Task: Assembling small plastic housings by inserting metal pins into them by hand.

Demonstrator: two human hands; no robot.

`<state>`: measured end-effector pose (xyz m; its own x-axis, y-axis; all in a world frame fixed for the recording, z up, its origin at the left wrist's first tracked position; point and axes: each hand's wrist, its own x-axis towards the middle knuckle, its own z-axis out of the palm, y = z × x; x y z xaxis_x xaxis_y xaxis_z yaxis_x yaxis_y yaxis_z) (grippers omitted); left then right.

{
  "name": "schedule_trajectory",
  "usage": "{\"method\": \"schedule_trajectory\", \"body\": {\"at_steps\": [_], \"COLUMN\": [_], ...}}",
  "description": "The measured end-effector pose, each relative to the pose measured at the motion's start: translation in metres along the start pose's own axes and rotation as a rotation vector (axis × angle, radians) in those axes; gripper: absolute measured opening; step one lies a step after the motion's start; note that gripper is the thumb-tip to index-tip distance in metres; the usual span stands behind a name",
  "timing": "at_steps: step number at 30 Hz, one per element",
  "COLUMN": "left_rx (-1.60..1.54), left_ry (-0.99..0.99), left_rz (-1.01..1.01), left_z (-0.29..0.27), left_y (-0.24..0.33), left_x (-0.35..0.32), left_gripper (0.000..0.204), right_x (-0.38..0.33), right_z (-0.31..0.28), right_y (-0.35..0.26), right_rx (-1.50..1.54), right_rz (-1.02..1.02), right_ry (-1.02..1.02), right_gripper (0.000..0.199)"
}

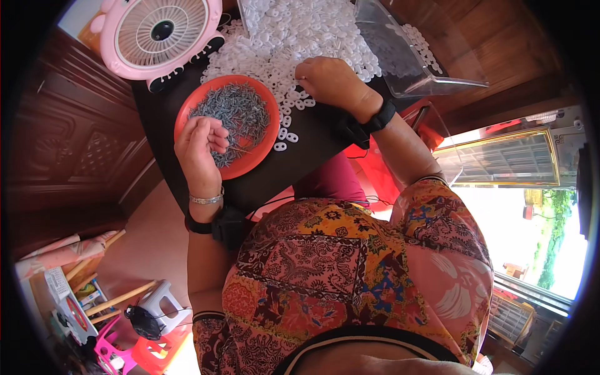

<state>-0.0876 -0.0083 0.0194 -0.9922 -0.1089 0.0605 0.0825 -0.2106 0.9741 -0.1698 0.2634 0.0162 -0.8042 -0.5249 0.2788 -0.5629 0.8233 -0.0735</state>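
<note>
A round pink plastic desk fan (pixel 159 34) with a white grille stands at the far left corner of the dark table (pixel 300 165), and a clear plastic bin (pixel 412 53) sits tilted at the far right. Down on the floor to the left are a small white plastic stool (pixel 161 301) and a bright pink plastic stool (pixel 111 356), beside a dark carved wooden cabinet (pixel 75 144).
</note>
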Motion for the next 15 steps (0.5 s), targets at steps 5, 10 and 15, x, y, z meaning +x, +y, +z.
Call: {"method": "schedule_trajectory", "body": {"at_steps": [5, 10, 15], "left_rx": [0.005, 0.004, 0.006], "left_ry": [0.002, -0.01, -0.008], "left_rz": [-0.009, 0.001, -0.004], "left_z": [0.001, 0.001, 0.0], "left_y": [0.001, 0.001, 0.001], "left_x": [-0.001, 0.0, 0.0], "left_gripper": [0.023, 0.023, 0.023], "right_x": [0.002, 0.003, -0.013], "right_z": [-0.004, -0.007, -0.034], "right_y": [0.001, 0.018, 0.027], "right_rx": [0.116, 0.281, 0.187], "right_rz": [0.047, 0.113, 0.133], "right_ry": [0.053, 0.243, -0.04], "right_gripper": [0.012, 0.016, 0.014]}}
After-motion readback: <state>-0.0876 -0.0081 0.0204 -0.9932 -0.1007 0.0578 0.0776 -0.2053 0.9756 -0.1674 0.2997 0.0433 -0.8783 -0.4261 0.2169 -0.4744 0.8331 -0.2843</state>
